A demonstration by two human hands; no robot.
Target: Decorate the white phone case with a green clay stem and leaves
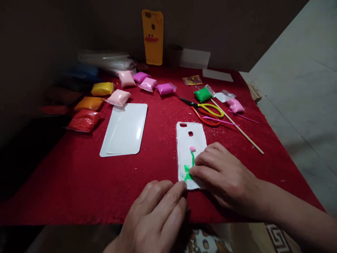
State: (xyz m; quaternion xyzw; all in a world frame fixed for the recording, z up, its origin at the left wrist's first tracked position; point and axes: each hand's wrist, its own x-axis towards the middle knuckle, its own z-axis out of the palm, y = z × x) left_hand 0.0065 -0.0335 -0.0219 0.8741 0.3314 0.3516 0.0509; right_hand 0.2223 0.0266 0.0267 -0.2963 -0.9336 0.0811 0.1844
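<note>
A white clay-covered phone case (187,140) lies on the red cloth (79,182), bearing a green clay stem (192,159) with leaves and a small pink bud (192,148). My right hand (223,177) rests on the case's lower right, its fingertips pressing the green leaves. My left hand (158,214) lies curled at the case's lower left corner, with its fingertips touching the edge. Neither hand holds anything.
A white plastic board (125,129) lies to the left. Clay packets in red (84,120), orange, yellow, pink and green (202,94) sit behind. Scissors (205,109), a wooden stick (238,128) and pink tools lie at the right. A yellow phone case (152,37) leans on the wall.
</note>
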